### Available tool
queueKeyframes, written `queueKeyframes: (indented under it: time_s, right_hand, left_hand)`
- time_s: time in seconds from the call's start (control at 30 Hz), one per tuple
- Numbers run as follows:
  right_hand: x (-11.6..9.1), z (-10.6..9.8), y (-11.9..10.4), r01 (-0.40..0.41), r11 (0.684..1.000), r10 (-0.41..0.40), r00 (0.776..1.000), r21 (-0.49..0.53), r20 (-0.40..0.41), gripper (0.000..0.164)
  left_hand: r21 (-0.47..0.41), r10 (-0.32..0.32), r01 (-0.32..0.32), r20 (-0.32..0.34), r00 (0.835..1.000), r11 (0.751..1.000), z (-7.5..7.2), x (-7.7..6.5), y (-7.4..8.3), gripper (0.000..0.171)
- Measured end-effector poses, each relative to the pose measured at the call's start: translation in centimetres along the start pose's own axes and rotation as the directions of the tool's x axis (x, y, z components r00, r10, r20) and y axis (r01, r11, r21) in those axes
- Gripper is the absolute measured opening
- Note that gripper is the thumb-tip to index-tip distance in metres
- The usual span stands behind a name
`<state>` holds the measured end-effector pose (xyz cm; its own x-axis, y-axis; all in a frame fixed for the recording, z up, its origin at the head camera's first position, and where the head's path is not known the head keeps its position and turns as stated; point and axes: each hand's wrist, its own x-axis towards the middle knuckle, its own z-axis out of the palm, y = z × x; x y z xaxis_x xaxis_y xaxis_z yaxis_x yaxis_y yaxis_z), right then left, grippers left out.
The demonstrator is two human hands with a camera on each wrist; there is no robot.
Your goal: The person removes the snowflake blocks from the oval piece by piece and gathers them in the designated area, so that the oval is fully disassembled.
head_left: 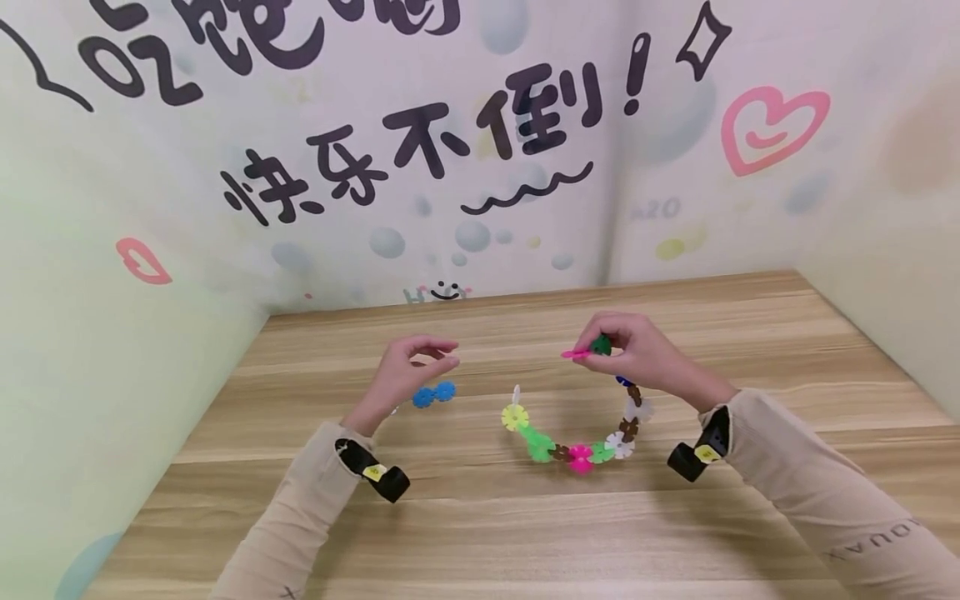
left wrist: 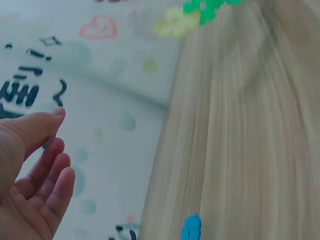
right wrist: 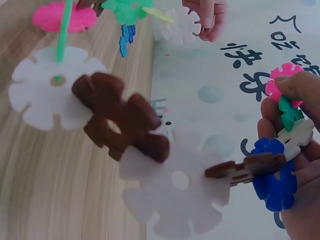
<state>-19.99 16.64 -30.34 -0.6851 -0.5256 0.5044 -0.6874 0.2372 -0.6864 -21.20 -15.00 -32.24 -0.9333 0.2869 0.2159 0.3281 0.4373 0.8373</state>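
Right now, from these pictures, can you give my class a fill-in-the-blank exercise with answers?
1. The left hand holds ____.
2. The right hand has its thumb on a flower piece coloured ____.
3. The joined pieces beside the left hand, apart from the chain, are coloured ____.

Missing words: nothing; pink; blue.

Free gap: left hand [head_left: 399, 373] to right hand [head_left: 637, 350]; disc chain [head_left: 581, 458] blocks below

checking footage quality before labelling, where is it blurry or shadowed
Head: soft shadow on the table near the right sleeve; left wrist: yellow piece blurred, left hand clearer; right wrist: dim picture, nearest white piece soft-edged.
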Motion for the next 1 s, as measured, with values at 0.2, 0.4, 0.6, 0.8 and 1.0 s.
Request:
queueKeyframes:
  time_s: [0.2, 0.4, 0.6, 0.8, 1.0]
  right_hand:
    - [0.6, 0.7, 0.2, 0.034, 0.999, -0.034, 0.999, 0.037, 0.02, 0.016]
    - [1.2, 1.7, 0.3, 0.027, 0.999, -0.029, 0.998, 0.035, 0.047, 0.012]
    - [1.8, 2.6, 0.0, 0.045, 0.998, -0.048, 0.997, 0.05, 0.063, 0.011]
    - [2.1, 3.4, -0.2, 0.052, 0.995, -0.058, 0.996, 0.089, 0.066, 0.011]
    - [2.3, 3.5, -0.5, 0.045, 0.994, -0.051, 0.997, 0.101, 0.054, 0.009]
  left_hand:
    - [-0.065, 0.055, -0.052, 0.045, 0.997, 0.997, 1.5, 0.0, 1.7, 0.025]
    - [-0.116, 0.105, -0.095, 0.086, 0.991, 0.989, 2.8, -0.1, 3.6, 0.026]
    - [-0.152, 0.158, -0.139, 0.12, 0.98, 0.979, 4.2, 0.0, 5.0, 0.025]
    - [-0.188, 0.212, -0.185, 0.133, 0.968, 0.965, 4.7, -0.7, 7.7, 0.021]
    - [-0.214, 0.232, -0.206, 0.106, 0.967, 0.955, 5.0, -0.8, 8.5, 0.013]
